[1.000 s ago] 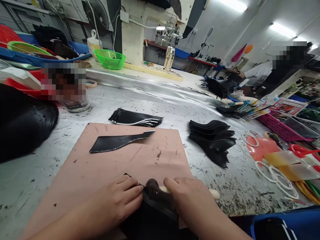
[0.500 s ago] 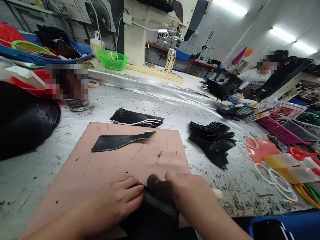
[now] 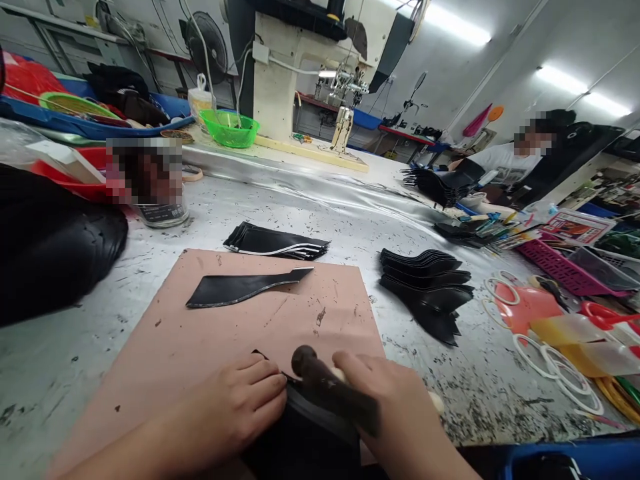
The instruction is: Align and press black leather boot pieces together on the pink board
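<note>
My right hand (image 3: 395, 400) is closed round the pale handle of a hammer (image 3: 333, 385). The dark head lies just above a black leather piece (image 3: 305, 443), its rounded end toward the far side; whether it touches is unclear. With bent fingers my left hand (image 3: 245, 393) grips that piece at its far edge, left of the hammer. Under both is a pinkish-tan board (image 3: 160, 347). Farther up the board lies one curved black leather cut-out (image 3: 245, 288). The near end of the piece runs out of the frame.
Beyond the board is a stack of black pieces with white edges (image 3: 277, 241); a fanned black stack (image 3: 425, 287) lies to the right. White rings (image 3: 555, 373) and yellow-filled bottles (image 3: 580, 340) sit far right. A sewing machine (image 3: 275, 87) stands behind. Another person (image 3: 515, 160) is at back right.
The hammer's head, blurred before, now shows clearly, turned with its near end lower right. My left hand keeps its grip on the leather. The whole view has shifted slightly.
</note>
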The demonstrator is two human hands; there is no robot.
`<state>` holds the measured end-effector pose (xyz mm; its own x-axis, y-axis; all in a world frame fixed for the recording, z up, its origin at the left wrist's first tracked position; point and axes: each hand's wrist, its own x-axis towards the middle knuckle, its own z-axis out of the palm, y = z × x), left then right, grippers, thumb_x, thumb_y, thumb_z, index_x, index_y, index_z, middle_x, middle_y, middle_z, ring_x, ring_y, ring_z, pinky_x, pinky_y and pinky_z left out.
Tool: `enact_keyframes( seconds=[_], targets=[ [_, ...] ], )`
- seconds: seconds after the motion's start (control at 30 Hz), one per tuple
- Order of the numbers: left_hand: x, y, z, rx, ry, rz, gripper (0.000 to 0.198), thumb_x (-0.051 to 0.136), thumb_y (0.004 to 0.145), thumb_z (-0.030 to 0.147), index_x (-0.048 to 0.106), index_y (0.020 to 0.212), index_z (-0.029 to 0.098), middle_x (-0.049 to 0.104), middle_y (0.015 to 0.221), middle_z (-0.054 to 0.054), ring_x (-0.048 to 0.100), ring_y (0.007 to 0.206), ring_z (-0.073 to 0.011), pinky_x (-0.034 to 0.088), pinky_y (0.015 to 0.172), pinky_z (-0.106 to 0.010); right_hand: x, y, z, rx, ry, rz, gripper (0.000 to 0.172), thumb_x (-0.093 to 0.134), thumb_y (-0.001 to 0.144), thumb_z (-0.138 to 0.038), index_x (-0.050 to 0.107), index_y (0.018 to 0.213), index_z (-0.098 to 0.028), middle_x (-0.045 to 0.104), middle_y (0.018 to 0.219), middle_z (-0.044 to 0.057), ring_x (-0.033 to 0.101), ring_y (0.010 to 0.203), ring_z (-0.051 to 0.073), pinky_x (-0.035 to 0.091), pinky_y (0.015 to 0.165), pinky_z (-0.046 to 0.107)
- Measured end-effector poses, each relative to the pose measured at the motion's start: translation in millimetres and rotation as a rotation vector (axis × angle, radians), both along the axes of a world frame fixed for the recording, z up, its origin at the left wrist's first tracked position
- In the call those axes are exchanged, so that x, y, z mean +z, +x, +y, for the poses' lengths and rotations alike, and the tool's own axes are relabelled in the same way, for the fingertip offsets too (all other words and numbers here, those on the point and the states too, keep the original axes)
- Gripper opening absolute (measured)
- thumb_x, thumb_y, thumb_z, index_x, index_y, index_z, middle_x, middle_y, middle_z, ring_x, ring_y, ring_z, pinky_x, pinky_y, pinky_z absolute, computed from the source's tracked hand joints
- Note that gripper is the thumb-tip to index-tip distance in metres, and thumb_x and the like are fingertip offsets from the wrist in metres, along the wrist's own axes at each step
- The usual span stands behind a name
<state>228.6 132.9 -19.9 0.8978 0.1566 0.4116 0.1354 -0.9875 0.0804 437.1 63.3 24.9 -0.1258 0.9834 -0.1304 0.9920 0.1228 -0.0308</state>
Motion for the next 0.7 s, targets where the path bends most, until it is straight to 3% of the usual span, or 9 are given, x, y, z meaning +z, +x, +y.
enact_keyframes(
  seconds=[0.2,0.4,0.53,0.63,0.7],
  targets=[
    [4.0,-1.2,-0.4,-0.026,-0.005,0.004,0.021,0.039,0.088,0.012,0.060,0.092,0.015,0.061,0.078,-0.006,0.054,0.072,-0.0186,0.047,0.067,-0.032,-1.4,-5.1,3.7,0.013,0.050,0.013,0.021,0.057,0.072,-0.002,0.057,0.074,-0.023,0.065,0.065,-0.001,0.060,0.058,0.018,0.022,0.050,0.028],
    [2.4,-3.1,-1.2,-0.039,0.029,-0.018,0.020,0.041,0.086,0.008,0.060,0.090,0.012,0.057,0.069,-0.004,0.047,0.060,-0.0163,0.040,0.055,-0.031,1.0,-6.0,10.5,0.050,0.000,0.053,0.019,0.055,0.072,-0.002,0.056,0.073,-0.021,0.065,0.064,0.000,0.059,0.057,0.016,0.024,0.049,0.026],
    [3.3,-3.0,-1.0,-0.026,-0.010,-0.023,0.022,0.038,0.088,0.010,0.059,0.095,0.013,0.059,0.068,-0.004,0.051,0.061,-0.0159,0.043,0.057,-0.029,1.4,3.5,1.0,-0.054,0.119,0.227,0.020,0.050,0.078,-0.008,0.061,0.086,-0.022,0.067,0.071,-0.001,0.061,0.064,0.015,0.032,0.054,0.022],
    [2.5,-4.3,0.8,0.042,-0.017,-0.086,0.021,0.040,0.087,0.008,0.059,0.092,0.017,0.063,0.068,-0.002,0.055,0.062,-0.0145,0.045,0.060,-0.028,-8.7,15.1,-9.2,-0.038,0.045,0.150,0.019,0.050,0.074,-0.007,0.062,0.076,-0.022,0.067,0.063,-0.002,0.061,0.057,0.015,0.030,0.049,0.022],
    [0.7,-6.5,3.0,0.132,0.020,-0.085,0.025,0.038,0.087,0.007,0.059,0.096,0.018,0.069,0.085,-0.005,0.061,0.075,-0.0163,0.047,0.071,-0.031,-16.2,28.0,-16.1,-0.062,0.012,0.089,0.020,0.051,0.073,-0.007,0.063,0.073,-0.023,0.067,0.063,-0.001,0.062,0.057,0.017,0.031,0.048,0.022]
  ],
)
